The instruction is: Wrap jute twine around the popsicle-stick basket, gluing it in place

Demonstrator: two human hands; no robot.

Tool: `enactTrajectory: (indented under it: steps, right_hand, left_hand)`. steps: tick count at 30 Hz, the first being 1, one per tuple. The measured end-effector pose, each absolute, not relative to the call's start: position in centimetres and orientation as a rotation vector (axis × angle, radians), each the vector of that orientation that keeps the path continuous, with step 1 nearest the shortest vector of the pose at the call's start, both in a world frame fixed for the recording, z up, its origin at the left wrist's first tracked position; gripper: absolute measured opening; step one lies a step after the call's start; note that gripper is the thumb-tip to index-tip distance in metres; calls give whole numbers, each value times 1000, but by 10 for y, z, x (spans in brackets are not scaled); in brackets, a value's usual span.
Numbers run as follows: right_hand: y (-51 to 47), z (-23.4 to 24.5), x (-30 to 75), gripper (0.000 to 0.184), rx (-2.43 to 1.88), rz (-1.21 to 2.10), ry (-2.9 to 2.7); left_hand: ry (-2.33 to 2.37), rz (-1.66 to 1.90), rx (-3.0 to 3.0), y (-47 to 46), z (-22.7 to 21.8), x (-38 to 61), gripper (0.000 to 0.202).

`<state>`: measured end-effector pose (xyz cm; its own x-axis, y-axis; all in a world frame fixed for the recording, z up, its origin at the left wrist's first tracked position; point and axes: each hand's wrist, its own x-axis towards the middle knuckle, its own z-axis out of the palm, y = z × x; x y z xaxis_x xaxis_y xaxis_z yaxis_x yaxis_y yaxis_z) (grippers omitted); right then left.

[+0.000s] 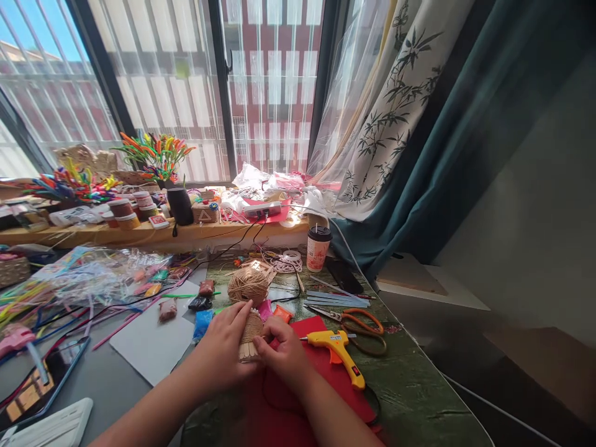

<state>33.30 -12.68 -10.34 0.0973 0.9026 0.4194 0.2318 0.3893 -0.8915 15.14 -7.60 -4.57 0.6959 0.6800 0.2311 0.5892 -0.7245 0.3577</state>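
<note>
A small twine-wrapped cylinder [252,328], with pale wooden slats showing at its lower end, is held in my left hand [223,338]. The left fingers lie along its left side and top. My right hand [285,352] is closed in a pinch against its right side; what sits between those fingertips is hidden. Just beyond is a ball of jute twine [246,285]. A yellow glue gun [339,351] lies right of my right hand on a red sheet [316,325]. Orange-handled scissors [365,324] rest behind the gun.
A paper cup [319,249] with a dark lid stands at the back, beside a black phone [344,276]. Clear glue sticks [336,299] lie near the scissors. Left are clay packets [203,323], a white board [151,341] and a tablet [46,379]. Cords cross the table.
</note>
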Motion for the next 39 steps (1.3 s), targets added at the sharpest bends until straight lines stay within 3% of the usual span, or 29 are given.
enactTrajectory:
  steps: [7, 22, 27, 35, 39]
  right_hand:
    - [-122, -108, 335, 40, -1127, 636, -1521]
    - [-125, -105, 335, 44, -1031, 703, -1423]
    - [-124, -104, 343, 44, -1004, 755, -1360]
    - [-127, -99, 337, 39, -1018, 777, -1439]
    - [-129, -101, 332, 39, -1034, 765, -1486]
  left_hand:
    - [1133, 648, 2557, -75, -70, 129, 91]
    - [1133, 1079, 2234, -86, -106, 117, 90]
    - [1101, 950, 2309, -88, -121, 125, 91]
    - [1188, 800, 2374, -85, -79, 117, 103]
    - [1008, 630, 2479, -81, -57, 135, 108]
